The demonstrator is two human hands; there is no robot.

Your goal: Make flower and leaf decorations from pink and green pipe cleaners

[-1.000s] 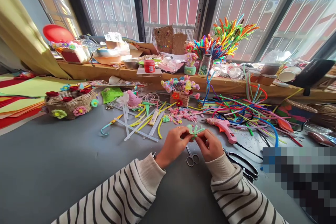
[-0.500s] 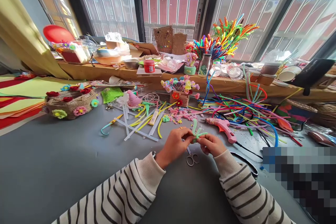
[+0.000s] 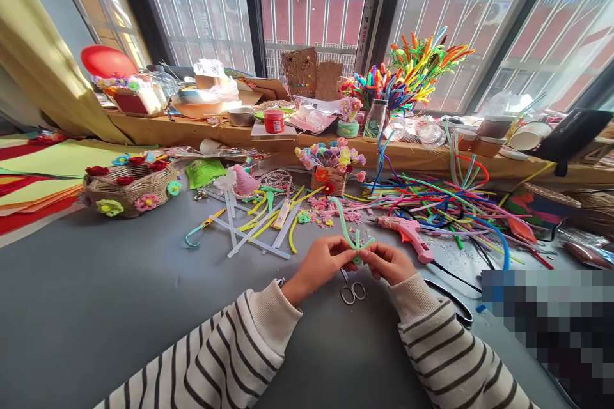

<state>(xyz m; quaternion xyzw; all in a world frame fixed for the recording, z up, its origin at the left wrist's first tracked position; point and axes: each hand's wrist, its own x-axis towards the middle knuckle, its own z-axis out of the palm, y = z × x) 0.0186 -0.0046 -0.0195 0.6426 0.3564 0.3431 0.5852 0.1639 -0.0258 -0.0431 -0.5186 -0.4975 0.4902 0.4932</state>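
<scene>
Between my two hands is a light green pipe cleaner (image 3: 357, 244), bent so that several ends fan upward, the longest rising to the left. My left hand (image 3: 323, 266) pinches it from the left with thumb and fingers. From the other side my right hand (image 3: 389, 262) grips it, thumb and forefinger closed. The fingertips nearly meet and hide its lower part. Just below the hands lies a pair of scissors (image 3: 352, 293), handles toward me and blades partly hidden.
A pink glue gun (image 3: 405, 234) with a black cord lies right of my hands. Glue sticks (image 3: 249, 238) and yellow pipe cleaners are scattered to the left. A flowered twine basket (image 3: 128, 190) stands farther left. Loose pipe cleaners (image 3: 446, 204) pile up at the right.
The pipe cleaner has turned in my fingers: a long end now points up and left, and shorter ends stand upright. Both hands stay in nearly the same place.
</scene>
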